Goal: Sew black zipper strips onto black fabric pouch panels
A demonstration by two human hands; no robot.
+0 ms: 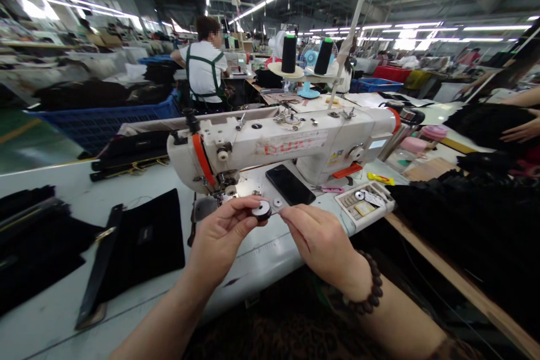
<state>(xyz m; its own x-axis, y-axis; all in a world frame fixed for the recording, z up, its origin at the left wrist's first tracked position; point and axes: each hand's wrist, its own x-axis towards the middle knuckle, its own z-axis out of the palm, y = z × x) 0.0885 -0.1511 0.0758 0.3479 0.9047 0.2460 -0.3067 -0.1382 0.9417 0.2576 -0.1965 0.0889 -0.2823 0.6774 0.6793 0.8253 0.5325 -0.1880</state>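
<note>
we see the left hand [219,236] pinching a bobbin [262,210] between thumb and fingers, above the near edge of the bench [270,250] and in front of the white sewing machine [291,140]. the right hand [318,236] is just to the right of it, fingertips drawn narrow; we cannot tell whether they grip a thread, since anything that fine is hard to make out.

the bobbin is small and held only near its rim, so we judge that a slack pinch or a sharp tug could let it slip, drop over the near edge and unwind. a loose thread might also snag on the beaded bracelet [371,287] at the right wrist. a small pale disc [277,202] lies on the bench just beyond, near the black phone [290,184]; a careless knuckle might knock it away. the pink snips [329,189] lie farther right, near the parts tray [375,218], where a sweeping sleeve could nudge them.
</note>
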